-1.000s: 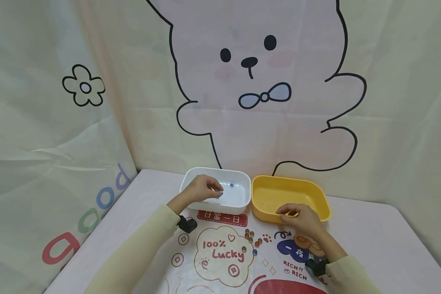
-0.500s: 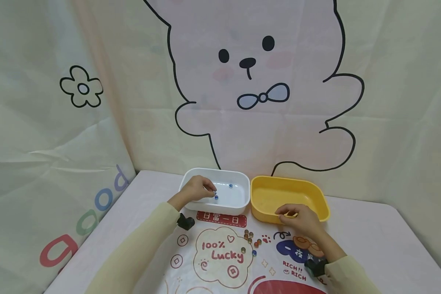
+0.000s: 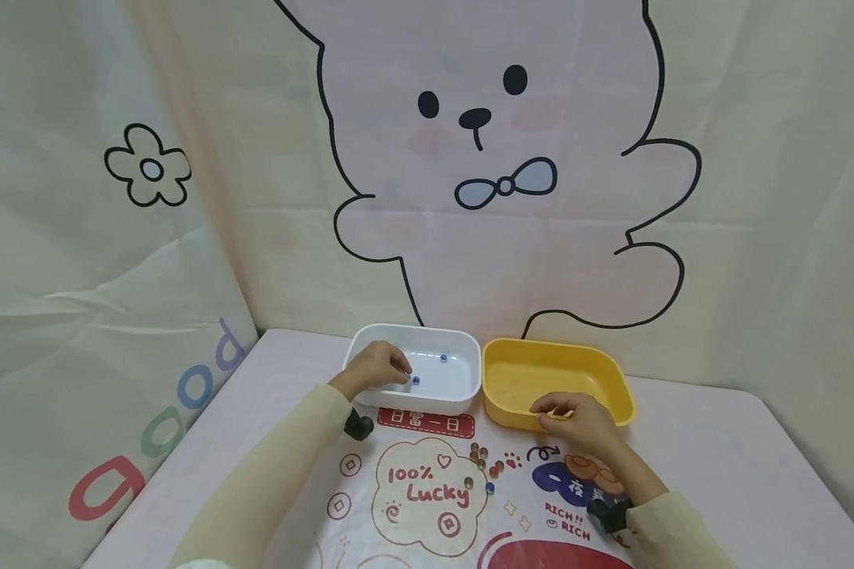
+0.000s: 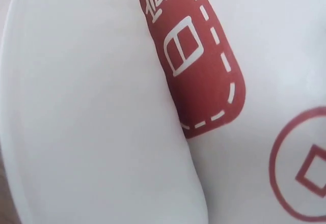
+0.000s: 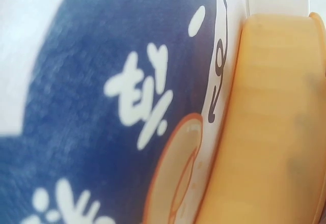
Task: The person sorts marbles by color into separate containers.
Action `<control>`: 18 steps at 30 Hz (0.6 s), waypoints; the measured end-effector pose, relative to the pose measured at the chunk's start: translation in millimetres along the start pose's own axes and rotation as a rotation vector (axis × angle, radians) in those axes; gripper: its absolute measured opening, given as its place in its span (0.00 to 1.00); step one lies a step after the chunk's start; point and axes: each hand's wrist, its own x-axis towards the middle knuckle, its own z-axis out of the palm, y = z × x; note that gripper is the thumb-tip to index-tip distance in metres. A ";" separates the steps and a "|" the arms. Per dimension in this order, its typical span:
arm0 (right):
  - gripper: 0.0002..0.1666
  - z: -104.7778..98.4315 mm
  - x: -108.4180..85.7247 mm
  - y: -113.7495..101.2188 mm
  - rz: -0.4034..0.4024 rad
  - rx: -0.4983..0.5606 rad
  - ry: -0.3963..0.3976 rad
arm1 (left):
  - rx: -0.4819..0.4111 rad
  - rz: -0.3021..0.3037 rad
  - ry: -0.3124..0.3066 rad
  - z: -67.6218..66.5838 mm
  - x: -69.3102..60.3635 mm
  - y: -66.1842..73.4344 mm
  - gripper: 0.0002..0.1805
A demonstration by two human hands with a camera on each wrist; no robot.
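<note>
Blue beads point(image 3: 416, 381) in white tray point(image 3: 434, 402), two beside left hand point(image 3: 379, 366), fingers bent; pinching one or not, cannot tell. Right hand point(image 3: 579, 420) at near rim of yellow tray point(image 3: 605, 353), fingers bent, hold unclear. Risk: stray knock could scatter table beads point(image 3: 490, 488), likely free-rolling.

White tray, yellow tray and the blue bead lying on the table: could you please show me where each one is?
White tray point(image 3: 457, 376): head view, bare part of its inner floor.
Yellow tray point(image 3: 530, 376): head view, bare inner floor.
Blue bead point(image 3: 490, 488): head view, middle of its visible side.
</note>
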 end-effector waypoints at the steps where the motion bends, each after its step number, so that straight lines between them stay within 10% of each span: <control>1: 0.07 0.2 -0.2 -0.4 0.001 0.000 -0.001 | -0.006 -0.002 -0.004 0.7 0.3 -0.4 0.03; 18: 0.06 1.4 1.9 2.3 -0.008 0.000 -0.004 | -0.023 -0.080 -0.009 5.5 3.0 -1.0 0.04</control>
